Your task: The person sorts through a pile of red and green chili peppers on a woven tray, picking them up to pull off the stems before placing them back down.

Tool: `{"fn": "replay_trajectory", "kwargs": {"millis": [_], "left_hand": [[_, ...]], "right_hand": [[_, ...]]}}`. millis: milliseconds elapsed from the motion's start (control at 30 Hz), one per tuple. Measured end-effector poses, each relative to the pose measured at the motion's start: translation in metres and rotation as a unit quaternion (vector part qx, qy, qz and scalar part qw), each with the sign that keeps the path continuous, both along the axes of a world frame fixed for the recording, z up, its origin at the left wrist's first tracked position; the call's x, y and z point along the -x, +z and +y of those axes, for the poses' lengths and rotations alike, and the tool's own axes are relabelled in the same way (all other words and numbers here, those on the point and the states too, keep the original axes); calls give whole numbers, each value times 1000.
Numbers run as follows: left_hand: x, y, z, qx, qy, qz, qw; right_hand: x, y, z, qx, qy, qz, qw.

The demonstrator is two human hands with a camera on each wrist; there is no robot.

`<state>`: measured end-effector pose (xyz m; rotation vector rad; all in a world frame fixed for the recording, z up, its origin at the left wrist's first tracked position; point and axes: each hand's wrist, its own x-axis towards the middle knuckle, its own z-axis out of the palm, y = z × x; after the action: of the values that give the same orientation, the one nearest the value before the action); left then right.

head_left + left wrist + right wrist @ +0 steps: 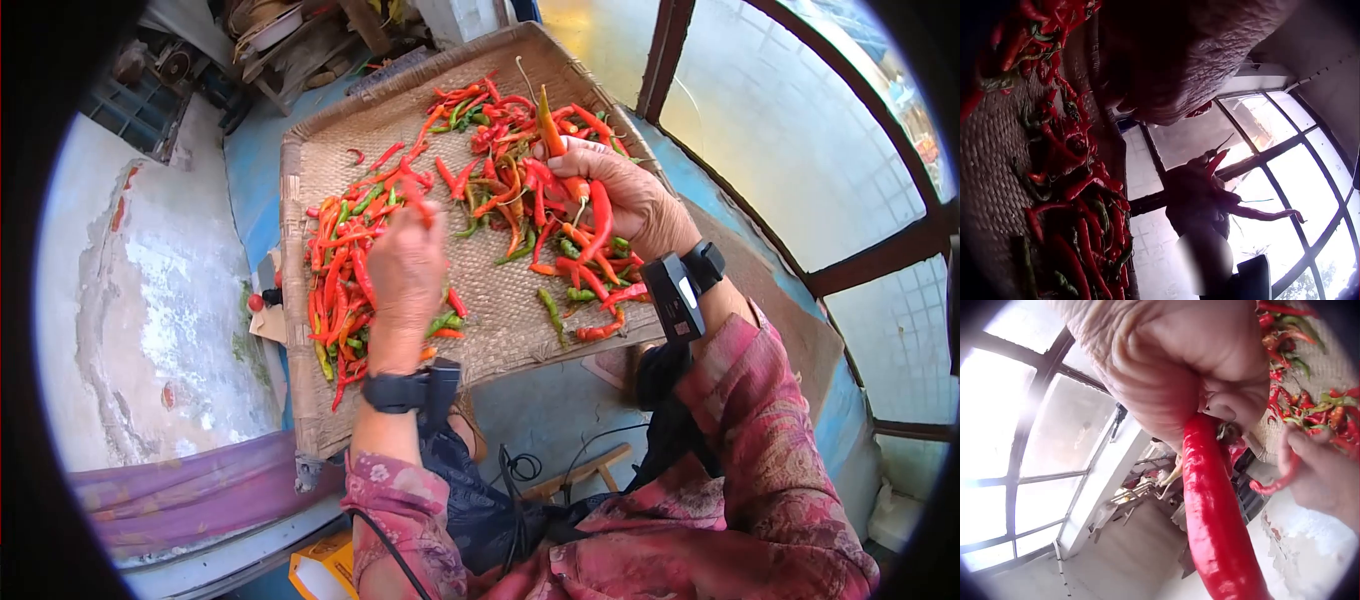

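Observation:
My right hand (pixel 625 195) is raised over the right part of a woven tray (pixel 490 340) and grips several chili peppers. An orange chili (pixel 549 125) points up from its fingers, and a long red chili (pixel 600 220) hangs below the palm. The same red chili (pixel 1213 512) looms large in the right wrist view. My left hand (pixel 405 270), blurred, is over the left heap of chilies (pixel 340 290). It pinches one red chili (pixel 1279 482), seen curving down from its fingers in the right wrist view. In the left wrist view, the left hand (pixel 1191 56) fills the top.
Red, orange and green chilies (pixel 500 190) lie loose across the tray's middle and right. Framed windows (pixel 800 130) stand to the right and a peeling wall (pixel 170 320) to the left. Below are a black cable (pixel 515 480) and a wooden stool (pixel 580 475).

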<state>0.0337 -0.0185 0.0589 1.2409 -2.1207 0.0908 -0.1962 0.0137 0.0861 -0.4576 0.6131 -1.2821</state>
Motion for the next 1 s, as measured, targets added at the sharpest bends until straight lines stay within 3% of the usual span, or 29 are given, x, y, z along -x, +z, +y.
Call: {"fn": "replay_trajectory", "kwargs": {"millis": [67,133,200,233,300,333,400,533,600,633,667,700,733,867,933,1000], "left_hand": [[-23,11,-3,12,82,-26,996],[-48,23,-4,-54,163,-97,980],[-62,27,-1,13,207,-137,969],[-61,29,0,14,204,-136,969],[-60,39,3,6,308,-101,946],[-59,42,3,6,307,-102,946],[-60,45,2,153,289,-84,941],[-62,49,0,85,314,-154,933],[-57,43,-5,110,194,-96,970],[-40,46,1,70,123,-60,988],[-23,47,9,-54,38,49,997],[-5,47,18,-199,-38,154,967],[5,28,17,-222,-145,230,937],[38,16,33,-166,-201,122,958],[41,17,35,-334,-212,208,895],[41,11,34,-339,-226,207,889]], "right_hand": [[7,-4,-4,11,-14,-11,1000],[12,-13,-8,22,-25,-22,999],[13,-16,-10,45,-39,-32,998],[13,-15,-7,46,-55,-23,997],[6,-10,-4,28,-95,11,995],[1,-9,-4,10,-130,43,990],[-7,-9,-6,19,-136,46,989],[-20,-8,-2,60,-112,82,989],[-30,-8,-1,85,-152,134,976],[-34,-9,-1,102,-156,159,970],[-37,-11,-2,100,-152,159,970],[-40,-13,-4,120,-161,173,964],[-43,-15,-4,139,-170,187,957],[-53,-12,10,119,-123,228,958],[-53,-24,6,128,-126,232,956],[-53,-31,6,159,-149,366,905]]}}
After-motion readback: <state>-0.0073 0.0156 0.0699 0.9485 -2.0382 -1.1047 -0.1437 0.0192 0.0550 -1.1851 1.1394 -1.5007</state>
